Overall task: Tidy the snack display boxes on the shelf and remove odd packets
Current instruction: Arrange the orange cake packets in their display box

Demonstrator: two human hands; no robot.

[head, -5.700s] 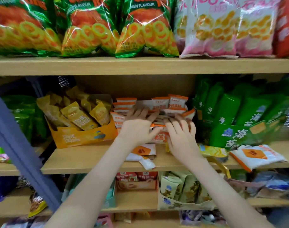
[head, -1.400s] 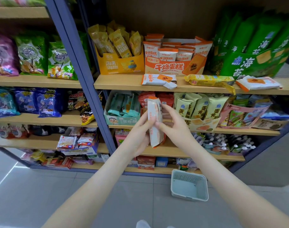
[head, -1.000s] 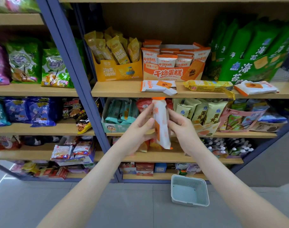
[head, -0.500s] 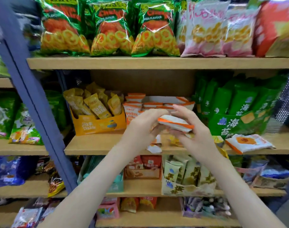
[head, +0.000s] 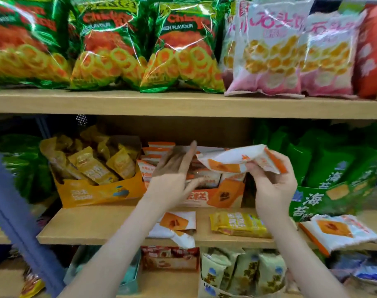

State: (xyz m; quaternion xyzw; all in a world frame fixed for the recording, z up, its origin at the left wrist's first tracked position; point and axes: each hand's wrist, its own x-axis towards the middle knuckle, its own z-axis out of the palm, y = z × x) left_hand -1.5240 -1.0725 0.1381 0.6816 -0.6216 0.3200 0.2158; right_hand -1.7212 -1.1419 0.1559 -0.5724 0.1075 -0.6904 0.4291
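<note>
My right hand (head: 271,183) pinches a white-and-orange cake packet (head: 237,159), held flat above the orange-and-white display box (head: 217,195) on the middle shelf. My left hand (head: 174,175) is blurred, its fingers spread straight over the packets standing in that box, and holds nothing. To the left stands a yellow display box (head: 97,193) with yellow packets. Loose on the shelf board in front lie a white-and-orange packet (head: 174,223), a yellow packet (head: 239,224) and another white-and-orange packet (head: 338,232).
A green seaweed display box (head: 325,201) fills the shelf's right end. Green ring-snack bags (head: 110,44) and pink bags (head: 275,50) line the upper shelf. More boxes sit on the shelf below. A blue upright post (head: 13,214) runs down the left.
The packet has risen from the lower shelves up to the orange box. My left hand let go of it and spread open; my right hand alone holds it.
</note>
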